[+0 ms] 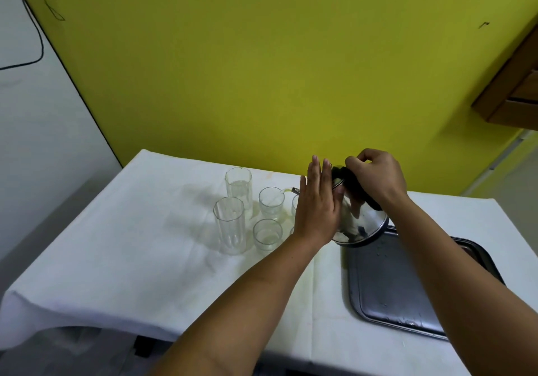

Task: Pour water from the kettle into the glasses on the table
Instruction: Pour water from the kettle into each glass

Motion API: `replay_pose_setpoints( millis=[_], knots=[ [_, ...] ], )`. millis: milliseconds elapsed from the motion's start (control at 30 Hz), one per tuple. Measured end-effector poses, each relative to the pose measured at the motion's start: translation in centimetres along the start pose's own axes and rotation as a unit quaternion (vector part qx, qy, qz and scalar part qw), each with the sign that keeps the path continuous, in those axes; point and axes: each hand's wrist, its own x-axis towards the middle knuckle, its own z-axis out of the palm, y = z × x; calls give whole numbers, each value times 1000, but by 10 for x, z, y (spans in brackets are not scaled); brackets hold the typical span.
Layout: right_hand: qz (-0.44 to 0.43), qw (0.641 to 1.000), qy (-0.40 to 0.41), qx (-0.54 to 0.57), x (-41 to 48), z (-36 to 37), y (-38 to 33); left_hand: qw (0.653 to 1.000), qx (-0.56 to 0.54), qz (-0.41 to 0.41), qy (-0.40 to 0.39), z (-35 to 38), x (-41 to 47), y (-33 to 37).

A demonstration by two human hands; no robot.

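Observation:
A shiny steel kettle (362,224) with a black handle is tilted to the left, and a thin stream runs from its spout (294,191) into a short glass (271,202). My right hand (377,178) grips the black handle on top. My left hand (318,204) lies flat against the kettle's left side, fingers straight. Two tall glasses (238,191) (230,224) stand to the left, and another short glass (267,234) stands in front. Further glasses are mostly hidden behind my left hand.
A white cloth covers the table (131,244). A dark metal tray (393,285) with water drops lies at the right, under the kettle's base. A yellow wall rises right behind the table. The table's front edge drops off at the lower left.

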Motion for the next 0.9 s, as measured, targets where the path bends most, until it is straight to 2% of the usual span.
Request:
replay_pose_setpoints(
  millis=[900],
  knots=[
    [-4, 999, -16, -45, 8, 9, -7, 1000, 9, -22, -13, 1, 2, -11]
  ],
)
